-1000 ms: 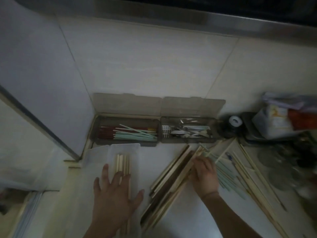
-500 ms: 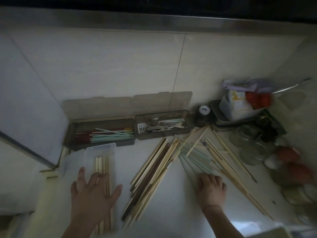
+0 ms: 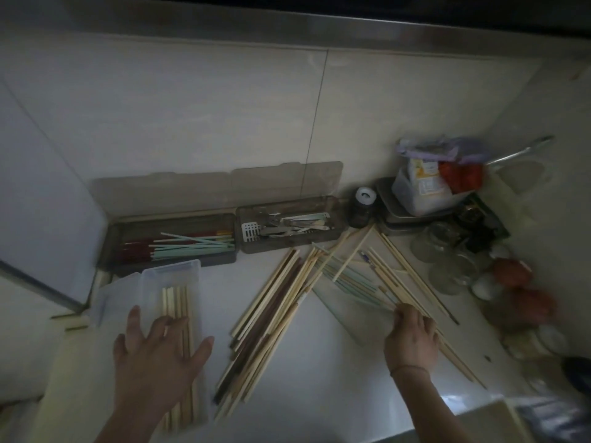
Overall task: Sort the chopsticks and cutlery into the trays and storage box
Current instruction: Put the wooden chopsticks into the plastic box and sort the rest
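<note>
left hand [image 3: 153,356] flat on chopsticks [image 3: 179,302] in clear box [image 3: 172,276], lower left | right hand [image 3: 412,340] touching loose chopsticks [image 3: 399,282], lower right

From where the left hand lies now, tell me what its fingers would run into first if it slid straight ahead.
The left hand lies flat on pale chopsticks in the clear storage box, fingers pointing away. Sliding on, they would probably meet the box's far wall first, then the dark chopstick tray behind it.

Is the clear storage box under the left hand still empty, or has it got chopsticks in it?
Not empty. The clear storage box holds several pale wooden chopsticks lying lengthwise, with the left hand resting flat on them.
</note>
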Motion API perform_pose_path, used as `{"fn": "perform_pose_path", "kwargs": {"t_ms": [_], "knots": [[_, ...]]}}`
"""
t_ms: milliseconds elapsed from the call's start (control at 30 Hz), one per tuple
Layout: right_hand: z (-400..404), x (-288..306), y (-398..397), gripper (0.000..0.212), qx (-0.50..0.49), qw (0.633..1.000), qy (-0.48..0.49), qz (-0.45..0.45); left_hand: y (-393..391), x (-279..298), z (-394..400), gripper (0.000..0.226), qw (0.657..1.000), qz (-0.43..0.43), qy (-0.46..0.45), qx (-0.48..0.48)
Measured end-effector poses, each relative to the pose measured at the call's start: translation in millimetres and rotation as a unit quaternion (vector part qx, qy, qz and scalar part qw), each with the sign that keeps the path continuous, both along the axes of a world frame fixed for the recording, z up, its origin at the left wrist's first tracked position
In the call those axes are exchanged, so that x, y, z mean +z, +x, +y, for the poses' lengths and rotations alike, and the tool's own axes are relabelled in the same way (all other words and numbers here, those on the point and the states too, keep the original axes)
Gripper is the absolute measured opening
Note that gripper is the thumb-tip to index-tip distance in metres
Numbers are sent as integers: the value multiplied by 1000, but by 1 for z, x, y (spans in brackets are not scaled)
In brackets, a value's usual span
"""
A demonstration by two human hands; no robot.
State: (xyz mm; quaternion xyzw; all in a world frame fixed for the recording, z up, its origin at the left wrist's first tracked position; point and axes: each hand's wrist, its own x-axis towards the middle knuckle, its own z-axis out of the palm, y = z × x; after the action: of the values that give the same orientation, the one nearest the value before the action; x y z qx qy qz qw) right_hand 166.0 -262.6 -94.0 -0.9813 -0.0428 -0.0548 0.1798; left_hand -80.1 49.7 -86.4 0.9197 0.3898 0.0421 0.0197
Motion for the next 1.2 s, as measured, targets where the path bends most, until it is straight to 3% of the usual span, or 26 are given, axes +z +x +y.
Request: {"fn": "perform_pose_path", "kwargs": {"t_ms": [133, 300, 400, 700, 833, 933, 1067, 1200], "knots": [[35, 16, 4, 8, 83, 990, 109, -27, 1, 4, -1, 71, 1000, 1, -4, 0], [141, 36, -3, 12, 256, 958, 128, 25, 0, 8, 1, 67, 1000, -10, -12, 1], [203, 48, -4, 11, 295, 942, 160, -11, 4, 10, -3, 67, 1000, -9, -18, -10], [336, 56, -13, 18, 348, 932, -18, 97, 4, 11, 2, 66, 999, -3, -45, 4], [345, 48, -11, 19, 356, 924, -90, 109, 3, 11, 1, 66, 999, -4, -46, 6], [333, 43, -2, 22, 369, 921, -86, 90, 3, 8, 1, 66, 999, -8, -39, -1], [291, 37, 10, 17, 361, 932, 7, 34, 3, 6, 2, 67, 999, -3, -39, -6], [206, 25, 11, 34, 279, 954, 96, -42, 3, 7, 1, 67, 1000, -2, -27, -15]]}}
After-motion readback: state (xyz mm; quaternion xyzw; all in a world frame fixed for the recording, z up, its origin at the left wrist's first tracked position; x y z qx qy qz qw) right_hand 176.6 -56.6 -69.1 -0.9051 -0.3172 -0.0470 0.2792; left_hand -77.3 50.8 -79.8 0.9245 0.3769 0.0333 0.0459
